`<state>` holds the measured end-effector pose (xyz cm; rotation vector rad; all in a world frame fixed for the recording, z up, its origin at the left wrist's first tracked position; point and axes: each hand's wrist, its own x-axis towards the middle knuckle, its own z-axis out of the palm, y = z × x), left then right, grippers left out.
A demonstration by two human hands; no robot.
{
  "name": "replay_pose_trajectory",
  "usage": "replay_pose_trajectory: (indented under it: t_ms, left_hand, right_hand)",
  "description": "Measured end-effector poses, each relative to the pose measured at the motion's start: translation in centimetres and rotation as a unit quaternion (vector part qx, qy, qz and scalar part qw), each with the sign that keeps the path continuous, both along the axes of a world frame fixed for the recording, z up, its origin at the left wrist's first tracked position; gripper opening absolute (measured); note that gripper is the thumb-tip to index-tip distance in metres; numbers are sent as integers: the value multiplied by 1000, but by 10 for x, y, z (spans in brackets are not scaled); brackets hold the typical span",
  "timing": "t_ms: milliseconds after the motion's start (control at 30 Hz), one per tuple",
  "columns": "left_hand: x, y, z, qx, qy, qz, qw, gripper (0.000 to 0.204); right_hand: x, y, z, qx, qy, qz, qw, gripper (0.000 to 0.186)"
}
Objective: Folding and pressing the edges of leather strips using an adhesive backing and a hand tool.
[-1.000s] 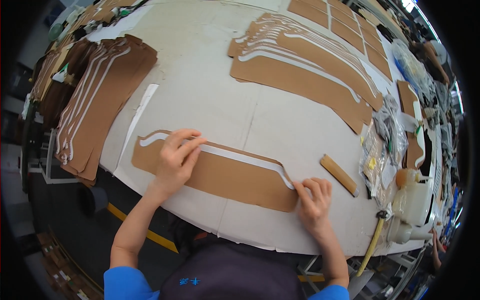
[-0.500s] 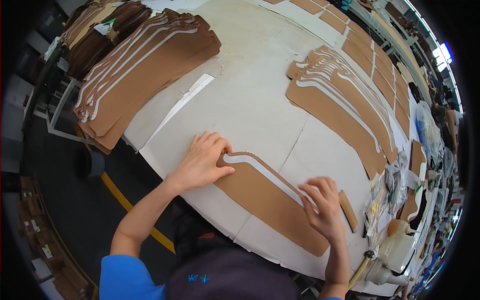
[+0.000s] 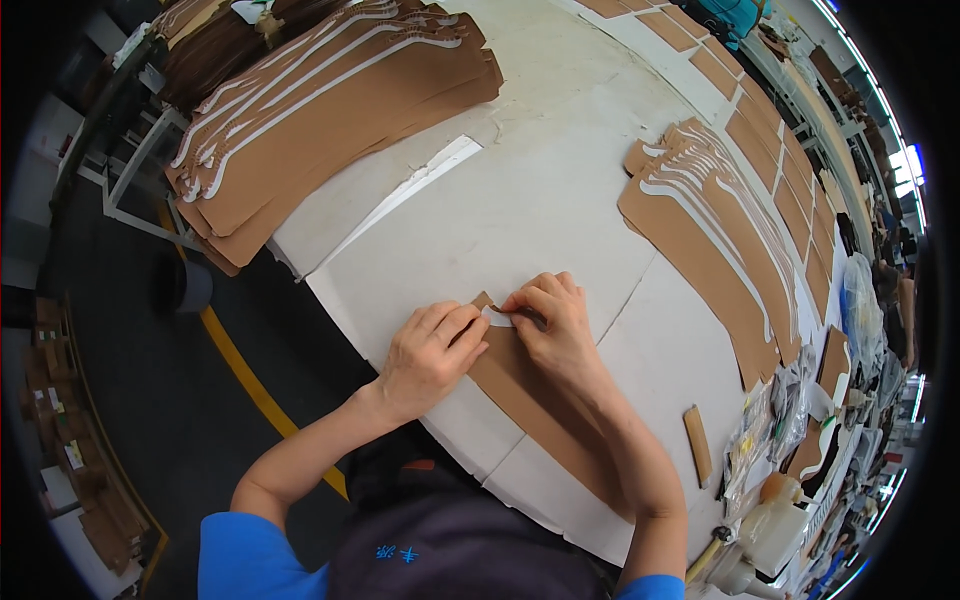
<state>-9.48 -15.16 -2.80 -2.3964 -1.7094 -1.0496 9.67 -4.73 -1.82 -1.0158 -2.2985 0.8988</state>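
Clock positions are read from the middle of the view. Item: one long brown panel [image 3: 530, 385], flat on the pale table [image 3: 560, 180], its upper end at the centre and its length running toward 5 o'clock, partly hidden beneath the right forearm [image 3: 640, 460]. Fitted to it: a white strip [image 3: 497, 317], a short length of which shows between the hands at that upper end. Left hand [image 3: 430, 355], just off centre toward 7 o'clock: fingers side by side and curled, tips and thumb on the panel beside the strip; any pinch cannot be told. Right hand [image 3: 552, 318], toward 3 o'clock: thumb and forefinger drawn close together at the strip; whether they grip strip or panel edge cannot be told. Surroundings: at 11 o'clock, a stack of white-striped brown panels [image 3: 350, 120] and, nearer, a pale narrow offcut [image 3: 410, 190]; between 2 and 3 o'clock, a fanned pile of similar panels [image 3: 690, 245]; at 4 o'clock, a small tan piece [image 3: 697, 445], then clear plastic bags [image 3: 745, 460] and a translucent bottle [image 3: 775, 535]; at 9 o'clock, a dark bin [image 3: 192, 287] on the floor.
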Motion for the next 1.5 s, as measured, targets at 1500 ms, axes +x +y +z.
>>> replay_pose_trajectory:
  t_ms: [1500]
  left_hand:
    - [2,2,1,-56,56,10,997,49]
  right_hand:
    - [38,40,-10,103,57,229,966,42]
